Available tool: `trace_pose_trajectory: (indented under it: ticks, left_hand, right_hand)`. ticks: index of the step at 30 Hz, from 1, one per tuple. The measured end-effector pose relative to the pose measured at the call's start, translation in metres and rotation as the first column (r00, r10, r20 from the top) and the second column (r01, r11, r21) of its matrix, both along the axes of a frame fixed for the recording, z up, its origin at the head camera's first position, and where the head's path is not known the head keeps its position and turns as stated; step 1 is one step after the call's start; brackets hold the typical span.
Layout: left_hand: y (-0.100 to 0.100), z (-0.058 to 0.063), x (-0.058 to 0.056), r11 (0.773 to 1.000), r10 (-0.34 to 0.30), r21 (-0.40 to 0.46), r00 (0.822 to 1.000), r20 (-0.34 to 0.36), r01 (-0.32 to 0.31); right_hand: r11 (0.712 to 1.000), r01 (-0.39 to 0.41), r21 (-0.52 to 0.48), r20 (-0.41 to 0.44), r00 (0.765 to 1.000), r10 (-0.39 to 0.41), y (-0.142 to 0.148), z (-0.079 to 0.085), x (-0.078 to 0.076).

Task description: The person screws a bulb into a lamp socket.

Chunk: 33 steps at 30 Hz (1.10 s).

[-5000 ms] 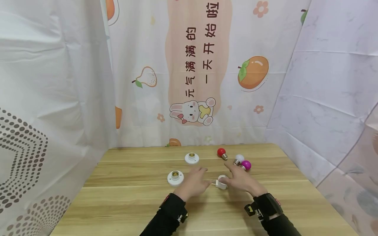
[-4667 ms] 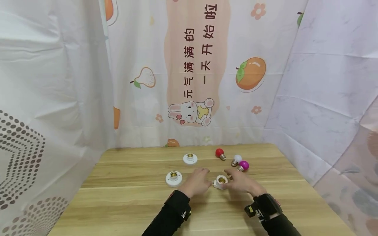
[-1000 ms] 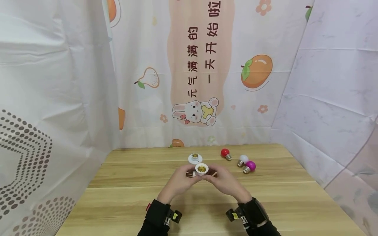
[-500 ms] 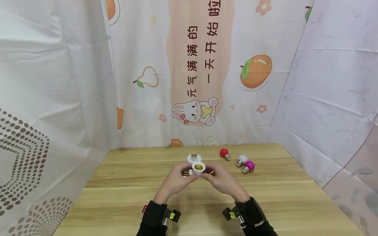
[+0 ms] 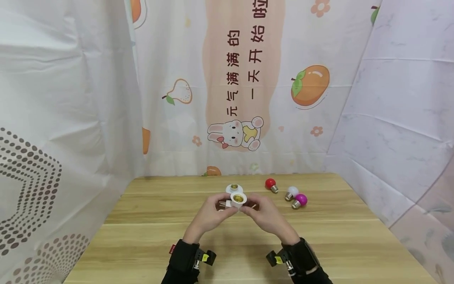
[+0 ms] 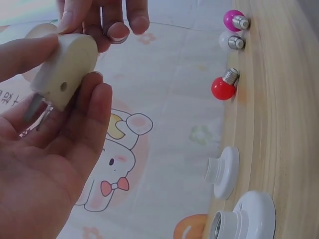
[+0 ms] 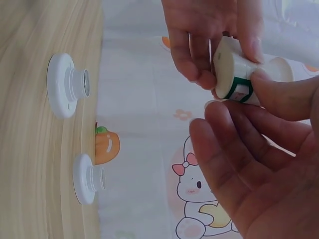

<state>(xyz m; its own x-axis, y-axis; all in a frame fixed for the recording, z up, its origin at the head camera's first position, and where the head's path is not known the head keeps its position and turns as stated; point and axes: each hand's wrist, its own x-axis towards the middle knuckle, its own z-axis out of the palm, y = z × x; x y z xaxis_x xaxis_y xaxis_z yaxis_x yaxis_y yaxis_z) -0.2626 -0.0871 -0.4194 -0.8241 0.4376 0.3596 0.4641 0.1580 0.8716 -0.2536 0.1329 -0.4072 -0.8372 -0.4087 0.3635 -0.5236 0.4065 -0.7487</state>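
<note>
Up in front of me, both hands hold a white plug-in bulb socket (image 5: 238, 199), its brass-threaded mouth tilted upward. My left hand (image 5: 207, 216) pinches it between thumb and fingers; two metal prongs point left, towards that palm, in the left wrist view. From the other side my right hand (image 5: 267, 217) grips it, the thumb lying along its body in the right wrist view. That view also shows a green-edged label (image 7: 241, 89) on the socket. Just behind it in the head view stands a round white lamp holder (image 5: 229, 189). A second lamp holder (image 6: 261, 216) is mostly hidden by my left hand there.
Towards the back right of the wooden table (image 5: 337, 236) lie a red bulb (image 5: 270, 183), a white bulb (image 5: 293, 191) and a purple bulb (image 5: 302, 198). A printed curtain (image 5: 177, 130) hangs behind the table, with white sheets at both sides.
Five seconds ago the socket lay on the table, both hands reaching around it. It has since been lifted between them and brought left. During the last second it has tilted slightly.
</note>
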Motion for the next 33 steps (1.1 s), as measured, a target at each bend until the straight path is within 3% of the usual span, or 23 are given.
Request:
trace_pose_trajectory:
  ticks: [12,18,22,27,33]
  left_hand:
    - [-0.003,-0.001,-0.001,0.995,0.042,0.093,0.998,0.053,-0.046]
    - [-0.005,-0.002,-0.002,0.992,0.053,0.106,0.996,0.075,-0.061]
    - [-0.006,-0.002,-0.003,0.992,0.049,0.114,0.997,0.066,-0.056]
    - [-0.008,-0.001,-0.002,0.992,0.054,0.112,0.995,0.079,-0.063]
    - [-0.007,-0.003,-0.004,0.992,0.051,0.111,0.997,0.061,-0.057]
  right_hand:
    - [0.999,0.031,-0.027,0.001,1.0,-0.031,-0.004,0.0,0.002]
    - [0.999,0.038,0.028,-0.017,0.999,-0.038,-0.001,0.002,-0.003]
    - [0.994,0.067,0.089,-0.088,0.994,-0.059,0.004,0.005,-0.008]
    - [0.971,0.163,0.173,-0.23,0.966,-0.121,0.013,0.008,-0.018]
    - [0.923,0.256,0.286,-0.226,0.955,-0.195,0.029,0.009,-0.028]
